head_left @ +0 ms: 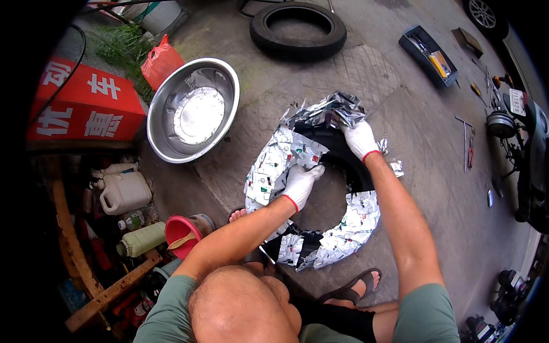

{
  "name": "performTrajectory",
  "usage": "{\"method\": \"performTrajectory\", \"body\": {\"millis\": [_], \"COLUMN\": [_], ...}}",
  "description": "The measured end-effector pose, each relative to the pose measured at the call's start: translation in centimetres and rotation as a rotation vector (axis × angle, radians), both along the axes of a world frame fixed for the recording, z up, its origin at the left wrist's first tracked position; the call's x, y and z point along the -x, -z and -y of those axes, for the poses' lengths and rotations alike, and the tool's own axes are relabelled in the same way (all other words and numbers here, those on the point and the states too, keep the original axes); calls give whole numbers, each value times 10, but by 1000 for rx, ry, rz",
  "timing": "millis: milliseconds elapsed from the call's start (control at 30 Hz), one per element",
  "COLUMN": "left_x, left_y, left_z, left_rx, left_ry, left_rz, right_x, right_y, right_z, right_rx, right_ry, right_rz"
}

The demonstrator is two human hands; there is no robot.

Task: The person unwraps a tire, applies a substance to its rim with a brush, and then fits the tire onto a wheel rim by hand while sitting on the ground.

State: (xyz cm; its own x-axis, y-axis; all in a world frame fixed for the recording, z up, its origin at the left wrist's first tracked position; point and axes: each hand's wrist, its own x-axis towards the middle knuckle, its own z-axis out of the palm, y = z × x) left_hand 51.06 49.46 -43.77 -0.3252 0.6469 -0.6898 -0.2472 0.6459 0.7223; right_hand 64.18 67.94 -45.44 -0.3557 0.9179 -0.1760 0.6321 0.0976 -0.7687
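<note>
Tyre (337, 150), new and black, stands almost upright on the concrete in front of me, mostly still wound in its silver printed wrapping (274, 166), and everything else I place from it. Far to its left sits the red sign board (86, 106), then the white plastic jugs (123, 191) and the red funnel (182, 231) on a can, set aside from where I work. Up and left of the tyre lies the big steel basin (194, 108). My left hand (300, 183), in a white glove, is closed over the tyre's inner edge, fingers curled around rubber and wrap to steady it so it cannot roll. My right hand (359, 139), gloved too, pinches a bunch of crumpled loose wrapping (331, 113) at the tyre's top, where the black rubber already shows. Beyond the tyre lies a bare used tyre (298, 30); to the upper right is a blue tool tray (429, 55), and further right a parked scooter (523, 131).
</note>
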Motion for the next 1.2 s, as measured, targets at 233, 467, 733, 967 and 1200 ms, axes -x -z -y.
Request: {"method": "performTrajectory", "body": {"millis": [233, 467, 733, 967, 1200], "left_x": [-13, -35, -26, -39, 0], "left_y": [-35, -103, -153, -180, -202], "left_z": [1, 10, -5, -13, 1], "left_rx": [-241, -502, -339, -460, -596], "left_ry": [-47, 412, 476, 320, 225], "left_rz": [474, 180, 664, 712, 923], "right_x": [-23, -105, -120, -110, -207], "right_y": [-22, -147, -280, -254, -112], "right_z": [-44, -24, 69, 82, 20], "right_rx": [148, 509, 480, 359, -170], "right_ry": [-20, 222, 629, 428, 147], "right_rz": [269, -186, -436, -351, 335]}}
